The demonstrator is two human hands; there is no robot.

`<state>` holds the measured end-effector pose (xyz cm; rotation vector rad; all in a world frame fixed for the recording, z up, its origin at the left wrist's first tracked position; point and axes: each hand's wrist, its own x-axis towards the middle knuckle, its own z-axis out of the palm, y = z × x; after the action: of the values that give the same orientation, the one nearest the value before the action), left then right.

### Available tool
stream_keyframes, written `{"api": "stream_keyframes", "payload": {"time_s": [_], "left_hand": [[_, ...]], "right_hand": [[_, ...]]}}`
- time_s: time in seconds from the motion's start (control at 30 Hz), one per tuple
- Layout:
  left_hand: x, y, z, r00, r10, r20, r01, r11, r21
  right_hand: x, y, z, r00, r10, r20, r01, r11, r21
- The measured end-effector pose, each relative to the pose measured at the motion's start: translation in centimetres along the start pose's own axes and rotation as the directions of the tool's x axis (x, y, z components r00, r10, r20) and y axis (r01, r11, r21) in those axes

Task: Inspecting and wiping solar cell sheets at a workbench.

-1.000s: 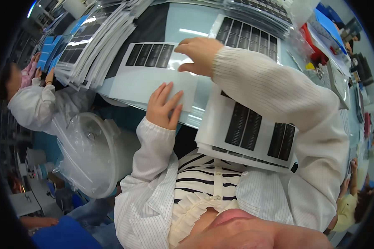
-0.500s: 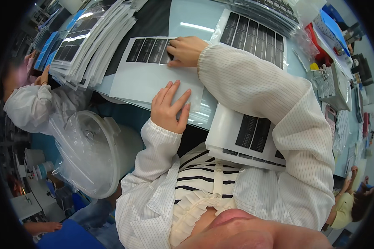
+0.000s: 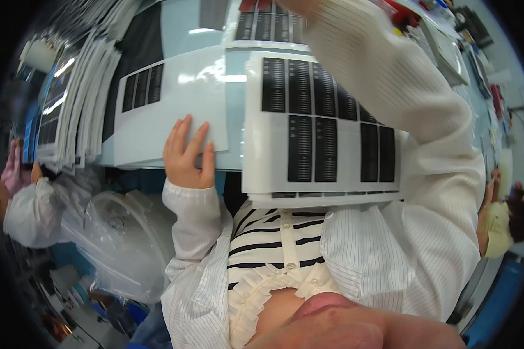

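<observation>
The right hand [image 3: 297, 6] is cropped by the upper edge, its grip obscured; below its fingers [image 3: 265, 4], stacked sheets [image 3: 273, 145] are partly covered by the sleeve [image 3: 384, 64].

White pinstriped overshirt [image 3: 361, 244], gathered left cuff [image 3: 190, 191]; black-striped cream top [image 3: 255, 244], ruffled neckline [image 3: 236, 298], pale buttons [image 3: 291, 266].

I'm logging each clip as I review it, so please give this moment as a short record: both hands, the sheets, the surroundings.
Left hand: fingers spread, resting on lower right of white sheet
White sheet: three black rectangles near upper left, rest bare
Right hand: at far sheet, cut off by picture's top edge; grip unclear
Near stack: before the person's chest, black rectangles on top, gaps in lower row
Left side: pile of sheets, round container with clear plastic, co-worker's white sleeve
</observation>
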<state>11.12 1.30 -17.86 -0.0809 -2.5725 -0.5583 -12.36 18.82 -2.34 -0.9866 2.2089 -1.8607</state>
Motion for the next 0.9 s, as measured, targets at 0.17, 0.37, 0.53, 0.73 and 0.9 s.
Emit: {"api": "stream_keyframes", "payload": {"time_s": [0.17,0.37,0.53,0.73,0.9], "left_hand": [[0.4,0.0,0.2,1.0,0.005,0.019,-0.006,1.0,0.019],[1.2,-0.3,0.0,0.998,0.005,0.067,-0.005,1.0,-0.005],[1.7,0.8,-0.4,0.998,-0.008,0.057,0.009,1.0,-0.016],[2.0,3.2,-1.8,0.988,-0.022,0.153,0.085,0.903,-0.421],[2.1,4.5,-2.1,0.986,0.031,0.165,0.051,0.881,-0.47]], "right_hand": [[-15.3,-3.9,-7.2,0.95,-0.276,0.149,0.312,0.792,-0.524],[-25.2,-2.9,-6.9,0.883,-0.341,0.322,0.467,0.571,-0.676],[-27.6,-1.3,-6.9,0.866,-0.381,0.325,0.495,0.552,-0.672],[-27.9,-0.3,-6.5,0.861,-0.392,0.323,0.502,0.556,-0.662],[-28.0,-0.1,-6.4,0.849,-0.411,0.333,0.519,0.529,-0.671]]}}
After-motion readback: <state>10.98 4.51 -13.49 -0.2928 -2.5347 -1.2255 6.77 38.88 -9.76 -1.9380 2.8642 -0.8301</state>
